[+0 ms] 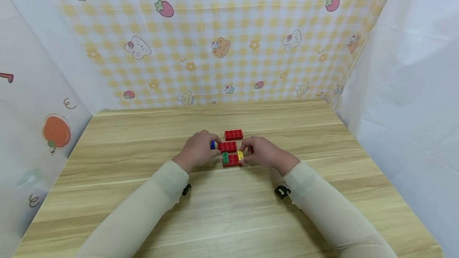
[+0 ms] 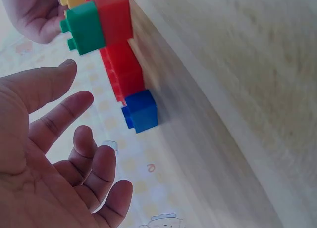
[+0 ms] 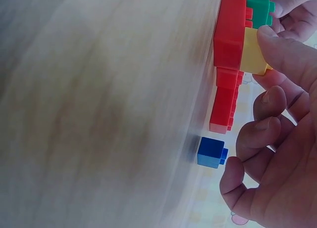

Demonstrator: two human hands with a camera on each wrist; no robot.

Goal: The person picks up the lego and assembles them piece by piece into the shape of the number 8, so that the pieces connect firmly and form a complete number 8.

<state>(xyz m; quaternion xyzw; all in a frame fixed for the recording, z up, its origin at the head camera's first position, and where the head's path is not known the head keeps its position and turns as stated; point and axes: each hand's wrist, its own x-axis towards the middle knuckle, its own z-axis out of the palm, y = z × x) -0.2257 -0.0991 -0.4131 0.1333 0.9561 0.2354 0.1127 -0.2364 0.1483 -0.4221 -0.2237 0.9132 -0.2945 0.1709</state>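
The yellow brick (image 1: pixel 240 155) was pinched in the grip of the right hand (image 1: pixel 264 152), at the 3 o'clock end of the nearest red brick (image 1: pixel 232 161). A green brick (image 1: pixel 225 157) was set on that brick's 9 o'clock end. The grip of the left hand (image 1: pixel 201 148) was relaxed, nothing grasped, near a blue brick (image 2: pixel 142 112); on the table (image 1: pixel 229 218), a farther red brick (image 1: pixel 234 135) was seen toward 12 o'clock.

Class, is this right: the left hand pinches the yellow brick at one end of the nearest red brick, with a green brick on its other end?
No: the right hand, not the left hand, pinches the yellow brick, as the right wrist view shows. The green brick sits on the other end of the nearest red brick.
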